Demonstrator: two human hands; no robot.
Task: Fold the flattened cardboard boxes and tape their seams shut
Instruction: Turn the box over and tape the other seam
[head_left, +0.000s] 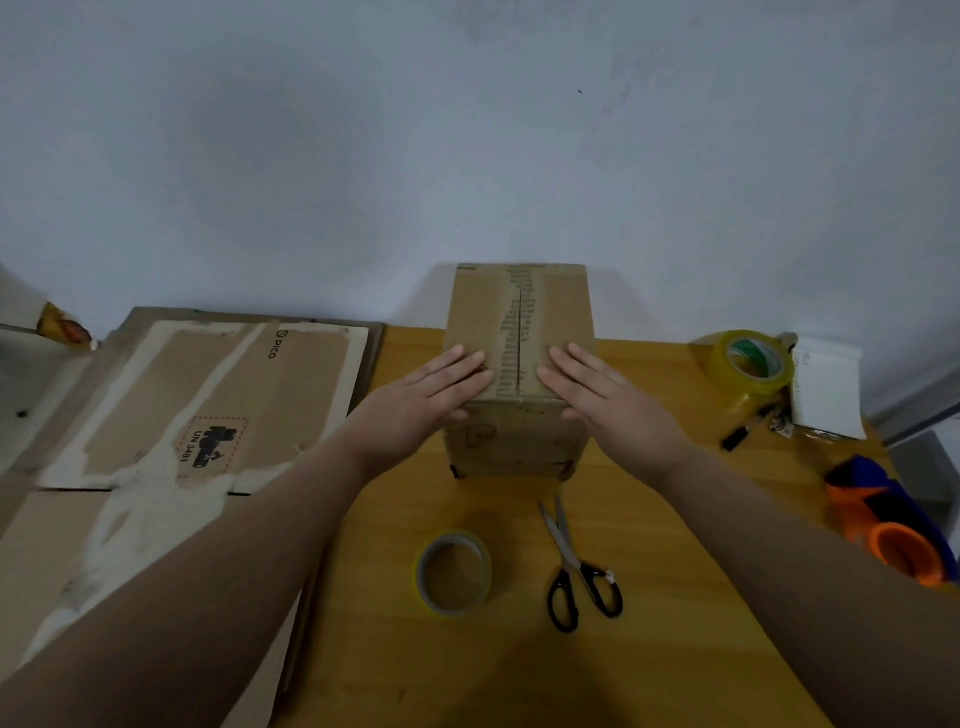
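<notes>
Two flat, open hands, left (435, 391) and right (601, 391), press box (519, 364) top flaps either side of seam (520, 343).

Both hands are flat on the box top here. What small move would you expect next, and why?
Probably the right hand lifts off to fetch the near tape roll, while the left hand keeps the flaps down. The top seam of the cardboard box appears closed but not freshly taped, and neither hand holds tape.
</notes>
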